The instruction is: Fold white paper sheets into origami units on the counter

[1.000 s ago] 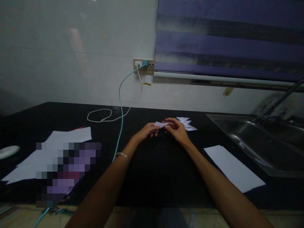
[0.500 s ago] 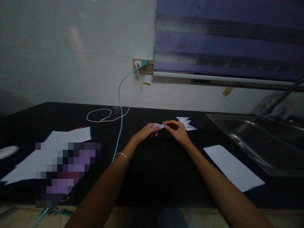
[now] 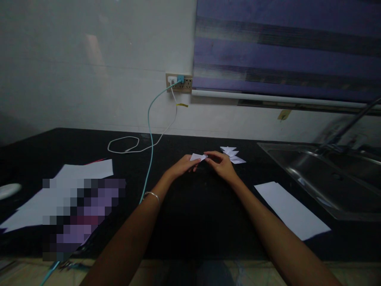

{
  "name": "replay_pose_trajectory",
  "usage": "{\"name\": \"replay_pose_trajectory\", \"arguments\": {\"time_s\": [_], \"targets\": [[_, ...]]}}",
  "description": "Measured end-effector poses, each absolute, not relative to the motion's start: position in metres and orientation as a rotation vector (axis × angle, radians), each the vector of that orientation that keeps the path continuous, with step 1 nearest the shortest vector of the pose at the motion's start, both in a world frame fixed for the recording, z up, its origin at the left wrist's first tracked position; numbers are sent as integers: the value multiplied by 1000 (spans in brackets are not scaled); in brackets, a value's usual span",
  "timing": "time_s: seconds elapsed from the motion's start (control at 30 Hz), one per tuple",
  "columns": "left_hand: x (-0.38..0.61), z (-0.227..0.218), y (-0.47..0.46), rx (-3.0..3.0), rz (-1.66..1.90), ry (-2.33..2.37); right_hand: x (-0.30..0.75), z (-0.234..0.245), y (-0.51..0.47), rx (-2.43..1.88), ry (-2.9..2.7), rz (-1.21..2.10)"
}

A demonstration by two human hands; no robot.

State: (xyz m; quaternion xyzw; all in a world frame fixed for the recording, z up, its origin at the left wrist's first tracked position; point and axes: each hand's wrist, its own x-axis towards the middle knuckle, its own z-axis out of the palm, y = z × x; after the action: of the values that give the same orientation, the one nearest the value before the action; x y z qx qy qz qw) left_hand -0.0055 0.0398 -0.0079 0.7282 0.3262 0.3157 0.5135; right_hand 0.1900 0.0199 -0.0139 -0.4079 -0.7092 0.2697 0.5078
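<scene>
A small piece of folded white paper (image 3: 197,157) is held between my two hands above the dark countertop. My left hand (image 3: 182,166) grips its left side, thumb on top and fingers underneath. At its right end, my right hand (image 3: 219,163) pinches the paper between thumb and fingertips. Just behind my right hand lie several folded white paper pieces with pointed ends (image 3: 230,153), partly overlapping. The exact folds in the held paper are too small to make out.
White sheets (image 3: 293,208) lie to the right, near a steel sink (image 3: 312,178). More white paper (image 3: 83,171) rests at the left beside a blurred purple item (image 3: 101,202). A teal cable (image 3: 150,159) and a white cable (image 3: 138,151) run from the wall socket (image 3: 187,83) across the counter (image 3: 190,222).
The folded paper has tilted so that more of its white face shows by my left thumb. Both hands stay in nearly the same place.
</scene>
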Motion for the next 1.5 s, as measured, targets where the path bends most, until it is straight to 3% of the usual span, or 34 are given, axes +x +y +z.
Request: {"name": "replay_pose_trajectory", "arguments": {"time_s": [0.5, 0.77, 1.5], "targets": [[2, -10, 46, 1337, 735, 744, 190, -13, 20, -990, -1673, 615], [-11, -10, 44, 1493, 737, 542, 191, -10, 19, -953, -1758, 618], [-8, -11, 49, 1622, 656, 735, 194, -14, 21, -858, -1959, 648]]}}
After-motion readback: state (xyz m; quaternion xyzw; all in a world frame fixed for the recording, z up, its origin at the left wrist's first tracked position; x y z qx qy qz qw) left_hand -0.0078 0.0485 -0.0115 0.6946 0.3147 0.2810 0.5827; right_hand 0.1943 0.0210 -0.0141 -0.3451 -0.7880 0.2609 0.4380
